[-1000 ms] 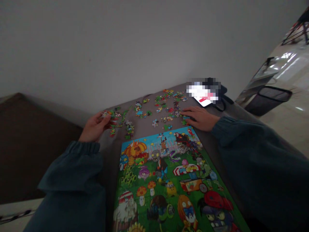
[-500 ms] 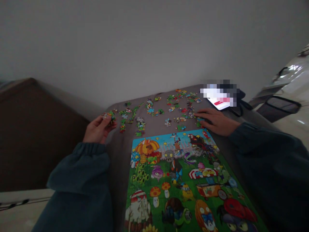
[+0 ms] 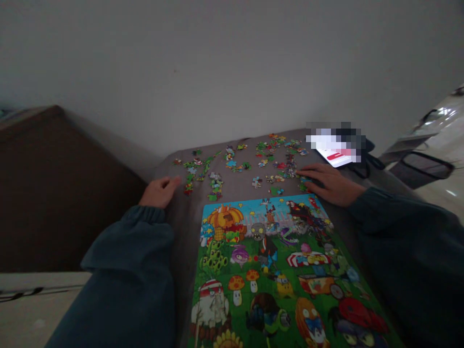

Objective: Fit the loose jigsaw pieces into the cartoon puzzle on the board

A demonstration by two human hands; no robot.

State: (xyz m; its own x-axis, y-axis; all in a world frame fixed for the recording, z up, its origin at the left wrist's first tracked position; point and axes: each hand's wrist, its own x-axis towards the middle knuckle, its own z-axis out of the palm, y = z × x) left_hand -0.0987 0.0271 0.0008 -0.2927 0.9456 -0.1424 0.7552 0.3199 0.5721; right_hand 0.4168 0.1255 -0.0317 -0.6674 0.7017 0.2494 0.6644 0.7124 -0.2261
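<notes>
The left hand [image 3: 159, 192] lies loosely curled on the grey surface [image 3: 181, 217], grip released, loose pieces [image 3: 213, 186] just beyond its fingertips. The right hand [image 3: 328, 182] rests flat, released, touching pieces, the picture sheet [image 3: 275, 270] beside its wrist.

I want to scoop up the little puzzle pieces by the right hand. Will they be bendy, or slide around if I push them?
The loose puzzle pieces look small, flat and thin, so probably light and fairly stiff. They lie scattered on a grey cloth-like surface, so a push from the right hand would likely drag and bunch them, not glide. Flat pieces may be fiddly to pinch.
</notes>
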